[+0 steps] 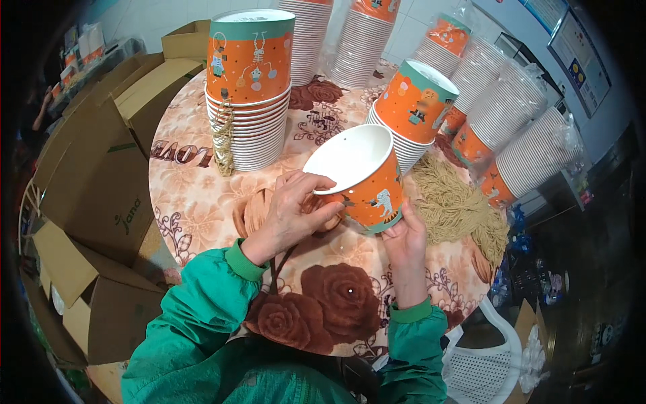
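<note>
An orange paper bucket (369, 196) with a green band at its base is tilted above the table, its white inside facing up and to the left. My left hand (291, 210) grips the rim on the near left side, the thumb on the outer wall. Low on the right, my right hand (407, 244) holds the bucket by its base. Just beyond stands a stack of upside-down buckets (416, 108). A taller upside-down stack (249, 74) rises at the left, with tan strings (223, 138) hanging down its side. Beside my right hand lies a bundle of tan string (447, 202).
The round table has a flowered cloth (195, 222). More stacked buckets in clear plastic (508, 94) line its far and right sides. Cardboard boxes (94, 175) crowd the floor at left. A white plastic chair (501, 357) stands at the lower right.
</note>
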Available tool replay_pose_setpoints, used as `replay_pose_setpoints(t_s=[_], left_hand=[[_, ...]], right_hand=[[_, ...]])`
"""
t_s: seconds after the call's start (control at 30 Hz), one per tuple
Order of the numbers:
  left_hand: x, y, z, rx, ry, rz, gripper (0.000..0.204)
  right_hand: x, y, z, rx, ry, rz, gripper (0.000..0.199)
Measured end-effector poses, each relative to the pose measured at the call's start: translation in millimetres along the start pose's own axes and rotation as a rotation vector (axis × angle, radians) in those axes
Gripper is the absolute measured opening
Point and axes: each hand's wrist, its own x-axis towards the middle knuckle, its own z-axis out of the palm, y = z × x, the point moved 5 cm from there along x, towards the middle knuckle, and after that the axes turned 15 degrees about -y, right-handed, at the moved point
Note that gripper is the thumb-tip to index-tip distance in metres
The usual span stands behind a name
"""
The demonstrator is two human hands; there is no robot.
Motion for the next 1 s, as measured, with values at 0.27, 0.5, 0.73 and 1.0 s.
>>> replay_pose_setpoints(t_s=[0.27, 0.5, 0.73, 1.0], left_hand=[[3, 2, 1, -0.064, 0.066, 0.080, 0.040], [1, 19, -6, 0.157, 0.064, 0.183, 0.035], [-5, 29, 0, 0.394, 0.054, 0.239, 0.035], [-6, 37, 4, 0.442, 0.001, 0.258, 0.036]], right_hand=[[1, 22, -21, 0.146, 0.010, 0.093, 0.031], [-1, 23, -16, -0.150, 0.127, 0.101, 0.035], [-17, -8, 36, -1.249, 0.112, -0.411, 0.054], [-38, 3, 106, -1.817, -0.250, -0.537, 0.039]])
